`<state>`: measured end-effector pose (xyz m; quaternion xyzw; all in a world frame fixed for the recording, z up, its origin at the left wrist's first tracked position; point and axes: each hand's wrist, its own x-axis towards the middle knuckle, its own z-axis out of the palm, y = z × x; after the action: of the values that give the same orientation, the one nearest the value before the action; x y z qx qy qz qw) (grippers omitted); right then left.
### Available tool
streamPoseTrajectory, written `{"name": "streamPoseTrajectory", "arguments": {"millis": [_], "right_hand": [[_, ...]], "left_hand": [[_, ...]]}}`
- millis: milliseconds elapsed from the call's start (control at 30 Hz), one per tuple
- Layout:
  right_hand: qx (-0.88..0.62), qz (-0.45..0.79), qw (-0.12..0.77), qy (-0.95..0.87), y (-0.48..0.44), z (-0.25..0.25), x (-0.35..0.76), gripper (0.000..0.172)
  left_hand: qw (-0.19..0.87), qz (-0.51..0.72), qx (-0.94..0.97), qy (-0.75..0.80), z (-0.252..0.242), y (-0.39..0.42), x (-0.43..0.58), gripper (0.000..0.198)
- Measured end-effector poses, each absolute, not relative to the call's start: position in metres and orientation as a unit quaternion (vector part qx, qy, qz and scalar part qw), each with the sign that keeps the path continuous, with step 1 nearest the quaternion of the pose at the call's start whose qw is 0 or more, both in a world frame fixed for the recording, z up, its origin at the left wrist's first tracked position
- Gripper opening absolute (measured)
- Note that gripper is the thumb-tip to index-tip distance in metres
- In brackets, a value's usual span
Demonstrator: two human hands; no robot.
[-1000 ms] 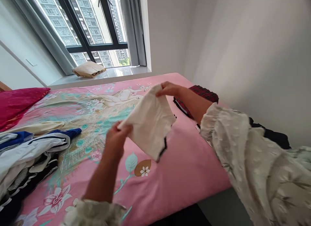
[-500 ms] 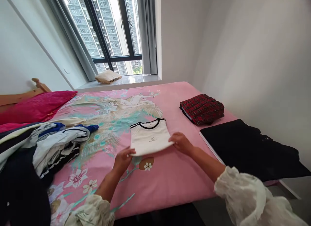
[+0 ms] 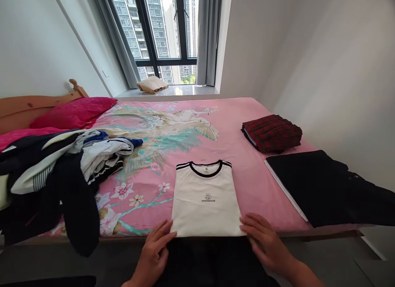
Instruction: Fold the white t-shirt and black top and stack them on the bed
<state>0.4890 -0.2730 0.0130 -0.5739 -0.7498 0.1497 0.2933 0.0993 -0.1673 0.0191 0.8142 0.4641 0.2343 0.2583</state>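
Observation:
A white T-shirt with black neck trim, black shoulder stripes and a small chest print lies folded into a neat rectangle at the bed's near edge. My left hand is at its lower left corner, fingers stretched out and touching the side. At the lower right corner, my right hand rests its extended fingers along the fabric's edge. Neither hand grips the shirt; it lies flat on the pink bedsheet.
A heap of loose clothes spreads over the bed's left side, partly hanging off the edge. To the right lie a folded red plaid garment and a folded black garment. A red pillow leans near the wooden headboard.
The T-shirt has come toward me to the bed's near edge and now lies flat. My hands have gone from pinching its lower corners to resting with extended fingers. The view has shifted.

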Motion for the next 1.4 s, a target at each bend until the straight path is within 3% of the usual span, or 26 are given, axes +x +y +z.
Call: {"name": "streamPoseTrajectory", "arguments": {"millis": [133, 267, 367, 533, 833, 1400], "right_hand": [[-0.682, 0.24, 0.395, -0.567, -0.26, 0.014, 0.493, 0.028], [-0.695, 0.389, 0.483, -0.365, -0.209, 0.02, 0.492, 0.027], [-0.676, 0.457, 0.495, -0.299, -0.177, 0.023, 0.487, 0.023], [-0.679, 0.468, 0.5, -0.263, -0.15, 0.018, 0.484, 0.018], [-0.645, 0.513, 0.502, -0.262, -0.135, 0.013, 0.493, 0.028], [-0.643, 0.523, 0.5, -0.25, -0.091, 0.024, 0.504, 0.021]], "left_hand": [[0.326, 0.321, 0.686, 0.566, 0.038, -0.155, 0.108, 0.028], [0.451, 0.329, 0.567, 0.605, 0.05, -0.105, 0.137, 0.03], [0.494, 0.31, 0.537, 0.609, 0.051, -0.075, 0.157, 0.031], [0.539, 0.262, 0.511, 0.617, 0.056, -0.053, 0.164, 0.037], [0.577, 0.26, 0.493, 0.597, 0.049, -0.042, 0.162, 0.05], [0.633, 0.227, 0.475, 0.568, 0.04, -0.017, 0.162, 0.044]]}}
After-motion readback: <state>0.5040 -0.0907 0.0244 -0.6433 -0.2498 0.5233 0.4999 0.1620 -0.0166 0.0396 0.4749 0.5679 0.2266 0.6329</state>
